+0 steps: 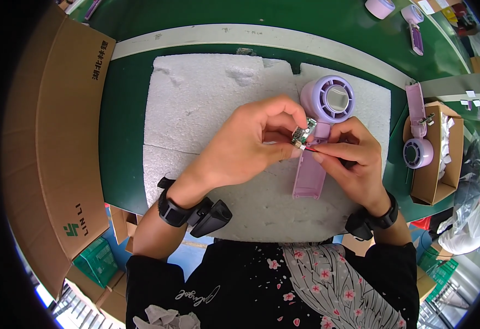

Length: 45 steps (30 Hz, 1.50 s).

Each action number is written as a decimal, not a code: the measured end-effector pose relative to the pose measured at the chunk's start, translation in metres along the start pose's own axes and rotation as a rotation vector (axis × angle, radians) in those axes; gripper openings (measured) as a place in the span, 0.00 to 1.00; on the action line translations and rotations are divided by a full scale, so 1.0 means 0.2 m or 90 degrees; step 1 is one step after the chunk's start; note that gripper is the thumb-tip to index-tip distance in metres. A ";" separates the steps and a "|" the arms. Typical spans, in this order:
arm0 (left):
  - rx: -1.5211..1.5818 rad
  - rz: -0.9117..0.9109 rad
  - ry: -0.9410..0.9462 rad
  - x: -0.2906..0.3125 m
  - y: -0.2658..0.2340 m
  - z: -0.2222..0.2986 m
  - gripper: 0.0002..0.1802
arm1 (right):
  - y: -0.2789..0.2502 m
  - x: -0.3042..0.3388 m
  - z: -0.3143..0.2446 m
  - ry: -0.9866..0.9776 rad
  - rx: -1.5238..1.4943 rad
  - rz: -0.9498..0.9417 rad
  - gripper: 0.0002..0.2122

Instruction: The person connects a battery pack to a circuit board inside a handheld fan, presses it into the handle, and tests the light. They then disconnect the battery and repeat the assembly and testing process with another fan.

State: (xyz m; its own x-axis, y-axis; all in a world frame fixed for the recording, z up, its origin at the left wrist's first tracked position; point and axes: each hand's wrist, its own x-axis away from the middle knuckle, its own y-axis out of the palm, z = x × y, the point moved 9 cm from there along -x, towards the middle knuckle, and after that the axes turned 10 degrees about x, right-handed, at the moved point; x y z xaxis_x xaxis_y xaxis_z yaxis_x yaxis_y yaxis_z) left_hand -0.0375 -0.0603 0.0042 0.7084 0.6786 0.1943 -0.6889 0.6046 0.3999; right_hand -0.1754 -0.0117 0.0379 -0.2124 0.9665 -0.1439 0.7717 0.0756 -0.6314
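Between thumb and fingers, my left hand (pixel 245 140) pinches a small green circuit board (pixel 304 131) with a white connector at its lower end. My right hand (pixel 355 156) closes its fingertips on thin red and black wires (pixel 311 149) that meet the board at that connector; whether the plug is fully seated I cannot tell. Beneath both hands a purple handheld fan (pixel 328 98) lies on the white foam sheet (pixel 196 109), round head away from me. Its pink handle shell (pixel 309 175) is open, the hollow inside facing up. My fingers hide part of the handle.
A tall cardboard box (pixel 59 137) stands at the left. On the right, another opened fan (pixel 418 152) rests against a small carton (pixel 443 164) holding white pieces. More fan parts (pixel 415 33) lie beyond the metal strip (pixel 251 35). A person (pixel 467 230) sits far right.
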 end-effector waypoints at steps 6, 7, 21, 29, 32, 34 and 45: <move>-0.005 -0.009 0.067 0.01 0.01 0.02 0.16 | -0.01 0.00 0.01 0.007 0.014 0.017 0.10; -0.011 0.000 0.079 0.01 0.02 0.03 0.15 | 0.00 0.00 0.02 0.007 0.014 0.017 0.10; -0.124 0.015 0.149 0.01 0.03 0.08 0.20 | -0.02 -0.01 -0.07 -0.125 0.129 0.063 0.10; -0.270 0.078 0.190 0.03 0.06 0.11 0.21 | -0.04 -0.01 -0.09 -0.052 0.150 0.133 0.19; -0.269 0.054 0.230 0.03 0.07 0.11 0.21 | -0.04 -0.01 -0.13 -0.092 0.194 0.136 0.20; -0.282 0.063 0.254 0.03 0.06 0.11 0.21 | -0.05 -0.01 -0.11 -0.080 0.185 0.145 0.20; -0.413 0.105 0.331 0.05 0.07 0.14 0.19 | -0.07 -0.02 -0.09 -0.045 0.190 0.179 0.19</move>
State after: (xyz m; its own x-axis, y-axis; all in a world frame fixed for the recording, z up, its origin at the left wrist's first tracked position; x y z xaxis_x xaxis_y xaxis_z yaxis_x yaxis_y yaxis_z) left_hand -0.0361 -0.0569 0.0375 0.5401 0.7881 -0.2954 -0.8411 0.4933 -0.2218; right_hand -0.1748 -0.0119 0.0620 -0.0677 0.9193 -0.3878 0.6005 -0.2729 -0.7516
